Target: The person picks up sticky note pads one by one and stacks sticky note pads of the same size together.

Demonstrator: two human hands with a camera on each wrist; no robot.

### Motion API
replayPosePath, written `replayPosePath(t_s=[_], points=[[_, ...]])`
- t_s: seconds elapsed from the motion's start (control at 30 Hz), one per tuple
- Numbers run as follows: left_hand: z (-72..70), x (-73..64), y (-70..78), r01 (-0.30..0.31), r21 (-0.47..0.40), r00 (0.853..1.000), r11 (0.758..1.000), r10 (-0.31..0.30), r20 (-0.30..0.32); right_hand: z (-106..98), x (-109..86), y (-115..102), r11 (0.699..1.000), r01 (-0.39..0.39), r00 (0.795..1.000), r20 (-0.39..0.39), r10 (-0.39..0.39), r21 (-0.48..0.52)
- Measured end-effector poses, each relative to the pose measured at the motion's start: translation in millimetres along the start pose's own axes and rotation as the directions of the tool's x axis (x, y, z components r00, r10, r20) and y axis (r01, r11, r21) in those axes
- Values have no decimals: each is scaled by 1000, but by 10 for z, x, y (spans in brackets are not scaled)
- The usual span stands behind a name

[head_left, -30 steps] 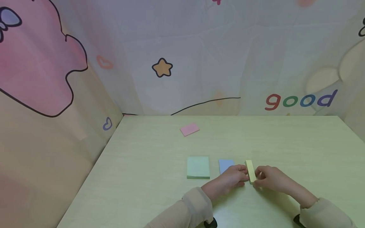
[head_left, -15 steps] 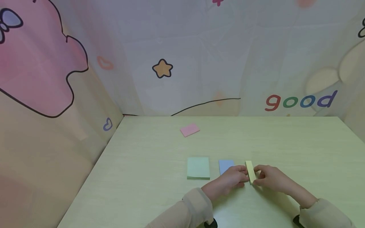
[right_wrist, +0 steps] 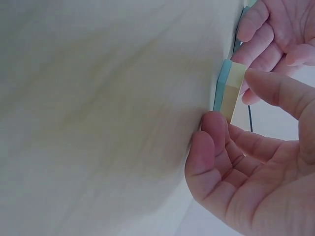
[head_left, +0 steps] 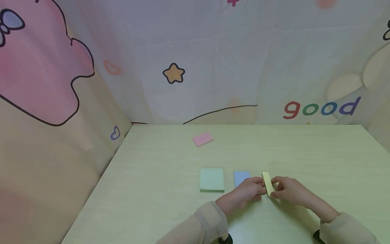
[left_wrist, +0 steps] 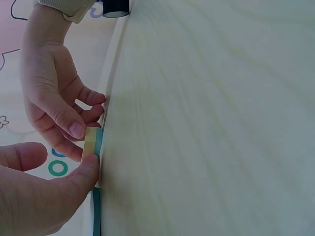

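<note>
Between my two hands on the table is a narrow sticky-note pad (head_left: 267, 184), yellow on top with a teal layer beneath, as the right wrist view shows at the pad's side. My left hand (head_left: 245, 192) touches its left long side with fairly straight fingers; in the left wrist view the thumb (left_wrist: 88, 167) lies against the pad. On the other side, my right hand (head_left: 289, 191) holds it with thumb and index finger at its right edge, the other fingers curled under. A blue sticky-note pad (head_left: 241, 177) lies partly hidden behind the left hand.
Left of the blue pad lies a square green sticky-note pad (head_left: 211, 179). A pink note pad (head_left: 202, 139) lies farther back, turned at an angle. A printed cloth (head_left: 213, 67) hangs behind the table and along its left side.
The right index finger has shifted slightly onto the narrow pad's right edge. Otherwise the hands and the pads stay where they were.
</note>
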State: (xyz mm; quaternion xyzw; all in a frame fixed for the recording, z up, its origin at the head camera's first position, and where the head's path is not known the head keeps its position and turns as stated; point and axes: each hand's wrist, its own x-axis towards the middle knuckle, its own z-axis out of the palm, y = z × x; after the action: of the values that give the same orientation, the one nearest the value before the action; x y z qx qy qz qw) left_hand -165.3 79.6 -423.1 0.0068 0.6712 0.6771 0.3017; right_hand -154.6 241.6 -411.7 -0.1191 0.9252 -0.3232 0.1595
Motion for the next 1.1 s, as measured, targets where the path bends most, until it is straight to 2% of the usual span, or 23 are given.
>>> replayPosePath(t_s=[0.3, 0.53, 1.1], points=[[11, 13, -3, -1, -3, 1000, 1000, 1, -5, -8, 1, 10, 1000, 7, 1000, -5, -7, -2], [11, 21, -1, 4, -4, 1000, 1000, -4, -3, -4, 11, 19, 1000, -16, 1000, -10, 16, 1], [19, 29, -20, -3, 8, 1000, 1000, 3, -2, -37, -13, 21, 999, 3, 1000, 15, -4, 34]])
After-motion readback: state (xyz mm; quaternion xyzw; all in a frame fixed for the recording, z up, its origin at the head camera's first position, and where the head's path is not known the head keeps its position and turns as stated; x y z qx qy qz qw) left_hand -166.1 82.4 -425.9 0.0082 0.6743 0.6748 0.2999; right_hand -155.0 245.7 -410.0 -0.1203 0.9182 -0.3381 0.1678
